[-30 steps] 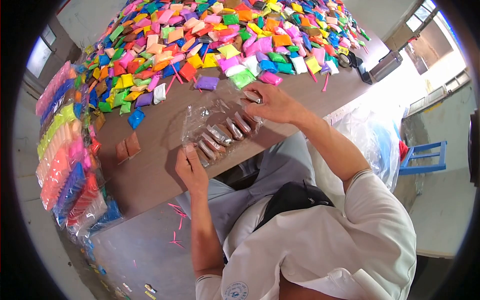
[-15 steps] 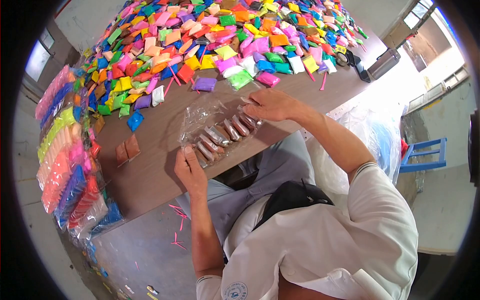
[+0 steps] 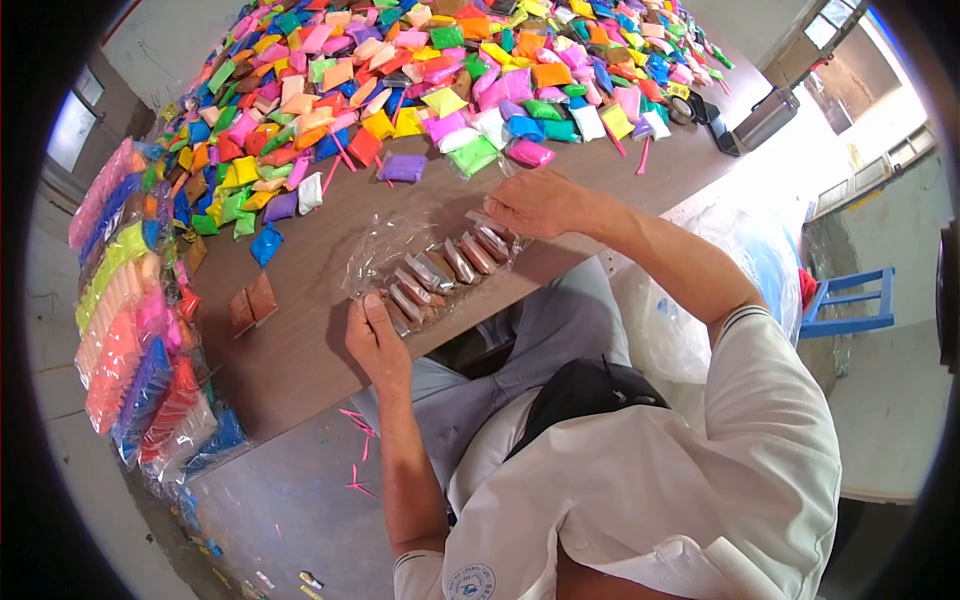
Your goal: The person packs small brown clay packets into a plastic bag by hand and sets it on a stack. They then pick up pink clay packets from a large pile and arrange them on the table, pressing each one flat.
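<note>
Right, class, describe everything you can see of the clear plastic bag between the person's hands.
The clear plastic bag is thin, glossy, crinkled film, see-through all over. It lies on the brown table near its front edge, running slantwise. A row of brown packets fills its nearer side, each leaning on the next; the farther side looks empty and rumpled. The left hand pinches its lower end between thumb and fingers; the right hand rests curled over its upper end.
</note>
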{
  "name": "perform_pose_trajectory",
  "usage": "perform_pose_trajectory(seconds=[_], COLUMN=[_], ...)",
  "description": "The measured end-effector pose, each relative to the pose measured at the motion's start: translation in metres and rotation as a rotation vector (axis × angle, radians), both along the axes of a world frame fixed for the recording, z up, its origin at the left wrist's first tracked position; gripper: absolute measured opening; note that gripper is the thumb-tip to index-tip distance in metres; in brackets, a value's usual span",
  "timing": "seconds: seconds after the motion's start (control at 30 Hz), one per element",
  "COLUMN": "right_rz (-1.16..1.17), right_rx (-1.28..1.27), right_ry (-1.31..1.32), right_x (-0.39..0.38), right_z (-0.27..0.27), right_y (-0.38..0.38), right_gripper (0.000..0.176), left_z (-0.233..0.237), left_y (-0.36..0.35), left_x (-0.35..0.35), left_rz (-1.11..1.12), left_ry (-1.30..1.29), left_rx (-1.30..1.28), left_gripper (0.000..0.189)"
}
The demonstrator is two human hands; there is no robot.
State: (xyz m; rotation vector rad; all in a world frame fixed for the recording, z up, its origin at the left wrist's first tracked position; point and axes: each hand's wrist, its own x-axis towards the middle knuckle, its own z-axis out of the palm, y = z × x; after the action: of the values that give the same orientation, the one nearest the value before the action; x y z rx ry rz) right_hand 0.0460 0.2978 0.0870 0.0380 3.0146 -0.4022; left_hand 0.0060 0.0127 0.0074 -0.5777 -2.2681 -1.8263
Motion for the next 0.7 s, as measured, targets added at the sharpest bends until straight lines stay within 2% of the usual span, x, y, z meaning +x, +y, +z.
perform_pose_trajectory(seconds=[0.03,0.13,0.23,0.33,0.43,0.7], right_rz=[0.012,0.02,0.098,0.178,0.26,0.223], right_rx=[0.036,-0.001,-0.079,-0.071,-0.076,0.031], right_ry=[0.018,-0.13,0.125,-0.012,0.011,-0.132], right_x=[0.0,-0.004,0.003,0.001,-0.003,-0.005], right_z=[0.001,0.028,0.019,0.02,0.011,0.012], right_y=[-0.001,-0.004,-0.004,-0.002,0.006,0.002], right_gripper=[0.054,0.04,0.037,0.037,0.033,0.025], left_z=[0.0,0.0,-0.001,-0.003,-0.002,-0.002], left_y=[0.0,0.0,0.0,0.0,0.001,0.0], left_x=[0.0,0.0,-0.001,-0.002,-0.001,-0.001], left_rz=[-0.004,-0.004,-0.002,-0.005,-0.001,-0.004], left_ry=[0.007,0.009,0.011,0.02,0.008,0.013], left_rx=[-0.003,-0.005,-0.006,-0.015,0.001,-0.007], left_gripper=[0.033,0.033,0.033,0.032,0.032,0.031])
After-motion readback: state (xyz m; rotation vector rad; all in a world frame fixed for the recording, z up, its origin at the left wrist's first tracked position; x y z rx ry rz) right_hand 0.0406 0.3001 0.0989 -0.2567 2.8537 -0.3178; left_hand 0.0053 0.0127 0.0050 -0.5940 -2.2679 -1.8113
